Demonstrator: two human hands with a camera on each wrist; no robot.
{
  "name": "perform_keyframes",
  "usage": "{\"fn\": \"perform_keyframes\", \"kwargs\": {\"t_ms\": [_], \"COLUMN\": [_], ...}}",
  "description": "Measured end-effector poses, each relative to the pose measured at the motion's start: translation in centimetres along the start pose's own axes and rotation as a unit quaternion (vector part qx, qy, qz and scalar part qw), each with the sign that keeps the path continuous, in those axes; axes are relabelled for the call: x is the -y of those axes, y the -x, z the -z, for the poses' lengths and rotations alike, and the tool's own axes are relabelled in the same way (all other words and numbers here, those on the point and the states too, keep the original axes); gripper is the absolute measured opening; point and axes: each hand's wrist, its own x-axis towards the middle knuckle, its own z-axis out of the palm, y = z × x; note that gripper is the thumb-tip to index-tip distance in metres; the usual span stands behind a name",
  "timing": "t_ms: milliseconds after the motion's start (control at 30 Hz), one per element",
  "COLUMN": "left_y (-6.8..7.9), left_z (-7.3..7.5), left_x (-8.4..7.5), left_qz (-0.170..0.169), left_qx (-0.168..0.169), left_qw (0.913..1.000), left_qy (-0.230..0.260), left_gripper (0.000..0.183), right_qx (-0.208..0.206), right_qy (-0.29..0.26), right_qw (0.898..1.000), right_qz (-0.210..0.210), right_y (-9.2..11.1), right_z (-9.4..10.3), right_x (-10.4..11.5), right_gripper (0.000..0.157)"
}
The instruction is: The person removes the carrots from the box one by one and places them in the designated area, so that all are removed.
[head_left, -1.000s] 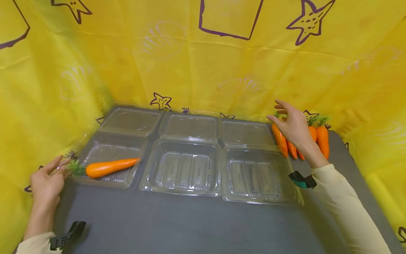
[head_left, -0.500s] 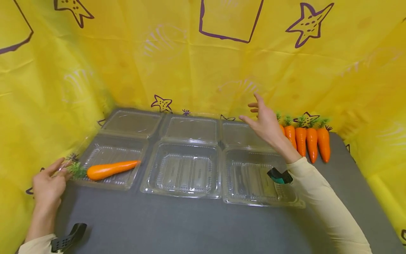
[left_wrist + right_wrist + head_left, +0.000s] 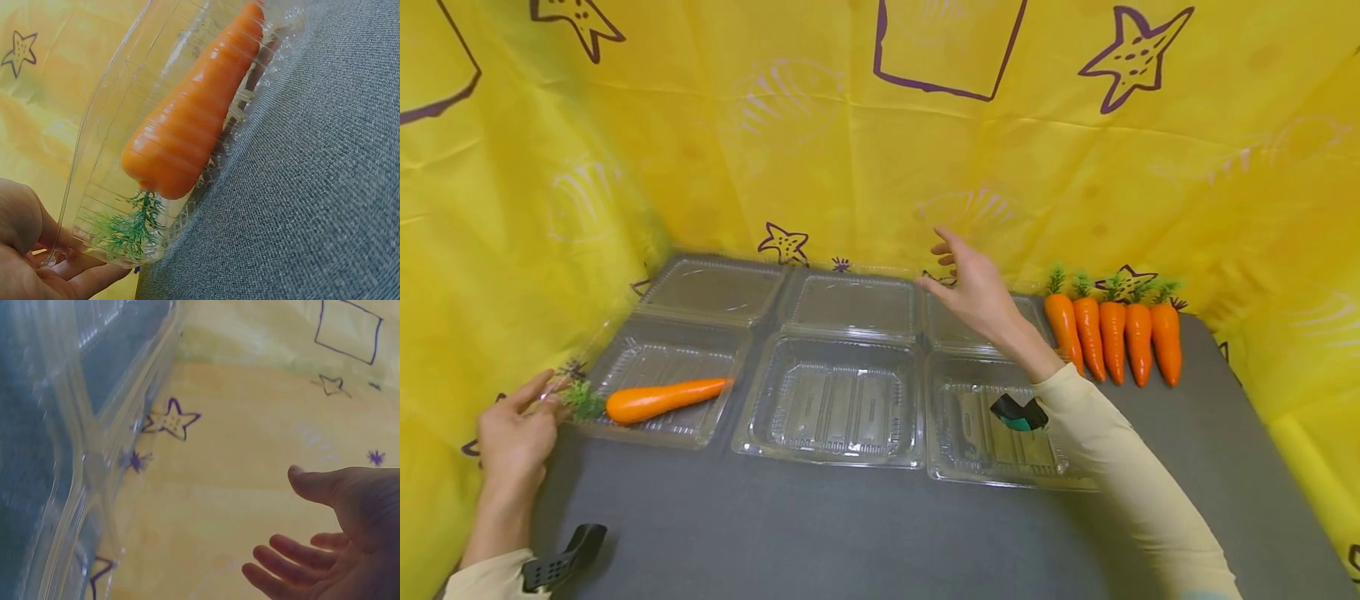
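In the head view my left hand (image 3: 516, 433) is at the left rim of a clear plastic clamshell container (image 3: 681, 437). The left wrist view has thumb and fingers pinching the rim at the corner. One orange carrot (image 3: 655, 400) with a green leafy top lies inside, its leaves beside my fingers and its tip toward the right wall. My right hand (image 3: 973, 287) is raised over the lid of the right-hand clear container (image 3: 1000, 479), fingers spread and holding nothing. Against the yellow cloth, the right wrist view has this same palm (image 3: 362, 544) and thumb apart from anything.
Between those two containers stands a third, the middle container (image 3: 827, 458), its lid (image 3: 853, 304) folded back. Several carrots (image 3: 1112, 333) lie in a row at the back right of the grey table (image 3: 820, 533). Yellow printed cloth (image 3: 865, 167) walls the table on three sides.
My right hand has moved left from over the carrot row to above the right container's lid, with nothing in it. The left hand and its carrot hold nearly still.
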Motion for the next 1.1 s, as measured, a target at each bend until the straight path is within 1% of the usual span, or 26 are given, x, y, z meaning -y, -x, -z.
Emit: {"fn": "perform_keyframes", "kwargs": {"t_ms": [67,200,267,400,433,467,633,667,867,1100], "left_y": [0.0,0.0,0.1,-0.1,-0.1,-0.2,-0.3,-0.3,-0.2,-0.2], "left_z": [0.0,0.1,0.1,0.1,0.0,0.0,-0.2,-0.1,-0.1,-0.1], "left_x": [0.0,-0.1,-0.1,-0.2,-0.2,-0.2,-0.2,-0.2,-0.3,-0.2], "left_qz": [0.003,-0.003,-0.004,-0.001,-0.002,-0.001,0.002,0.004,0.005,-0.01], "left_qx": [0.003,0.007,0.007,-0.008,-0.012,-0.014,-0.019,-0.016,-0.017,-0.002], "left_qw": [1.0,0.9996,0.9996,0.9999,0.9996,0.9995,0.999,0.9993,0.9983,0.9997], "left_qy": [0.007,0.026,0.028,-0.009,-0.025,-0.029,-0.04,-0.033,-0.056,-0.023], "left_gripper": [0.053,0.053,0.052,0.051,0.051,0.051,0.05,0.05,0.05,0.05], "right_qx": [0.006,0.018,0.028,0.051,0.056,0.06,0.074,0.076,0.081,0.109], "right_qy": [-0.008,-0.028,-0.042,-0.08,-0.087,-0.091,-0.092,-0.091,-0.099,-0.11], "right_qw": [1.0,0.999,0.999,0.995,0.994,0.993,0.992,0.991,0.99,0.986], "right_qz": [0.005,0.013,0.016,0.027,0.03,0.033,0.053,0.056,0.065,0.064], "right_y": [-0.2,-0.5,-0.6,-0.5,-0.5,-0.4,-0.5,-0.6,-1.2,-2.1], "right_z": [-0.4,-1.2,-1.5,-2.2,-2.4,-2.5,-3.2,-3.3,-4.1,-5.6], "right_x": [0.6,1.5,1.9,3.2,3.5,3.9,5.9,6.2,7.8,9.2], "right_gripper": [0.075,0.074,0.074,0.074,0.073,0.073,0.072,0.072,0.07,0.071]}}
